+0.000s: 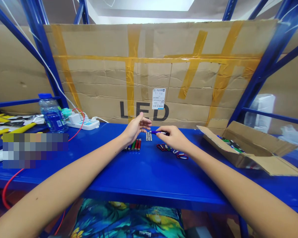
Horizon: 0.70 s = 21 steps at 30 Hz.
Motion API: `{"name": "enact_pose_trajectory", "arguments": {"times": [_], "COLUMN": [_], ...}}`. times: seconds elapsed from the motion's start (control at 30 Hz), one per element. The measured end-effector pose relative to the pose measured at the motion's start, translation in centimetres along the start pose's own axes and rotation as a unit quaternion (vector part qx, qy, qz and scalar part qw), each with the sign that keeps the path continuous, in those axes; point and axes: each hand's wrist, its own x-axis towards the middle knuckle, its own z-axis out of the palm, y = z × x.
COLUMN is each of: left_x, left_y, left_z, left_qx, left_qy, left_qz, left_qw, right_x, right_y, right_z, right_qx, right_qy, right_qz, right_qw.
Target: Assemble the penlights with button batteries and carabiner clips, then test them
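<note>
My right hand pinches a slim purple penlight-like tube, its far end pointing left toward my other hand. My left hand is open, thumb raised and fingers loosely curved apart, with nothing visible in it. Between and just below the hands stand small silver button cells in neat rows. Several slim tubes in red, green and dark colours lie side by side below my left hand, partly hidden by the wrist. Below my right hand is a loose group of coloured carabiner clips.
An open cardboard box with more coloured tubes stands on the right of the blue table. At left are a blue-capped bottle, a white power strip and a red cable. A tall cardboard sheet closes off the back.
</note>
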Motion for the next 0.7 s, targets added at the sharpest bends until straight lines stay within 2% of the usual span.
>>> {"name": "enact_pose_trajectory", "arguments": {"times": [0.23,0.7], "left_x": [0.12,0.15], "left_y": [-0.13,-0.32], "left_z": [-0.03,-0.07], "left_qx": [-0.002,-0.003], "left_qy": [0.006,0.001], "left_qz": [-0.003,0.001], "left_qw": [1.000,1.000], "right_x": [0.01,-0.15], "right_y": [-0.05,-0.24], "right_z": [0.00,0.03], "right_qx": [-0.008,-0.004], "right_qy": [0.035,0.028], "right_qz": [0.003,-0.007], "right_qw": [0.999,1.000]}}
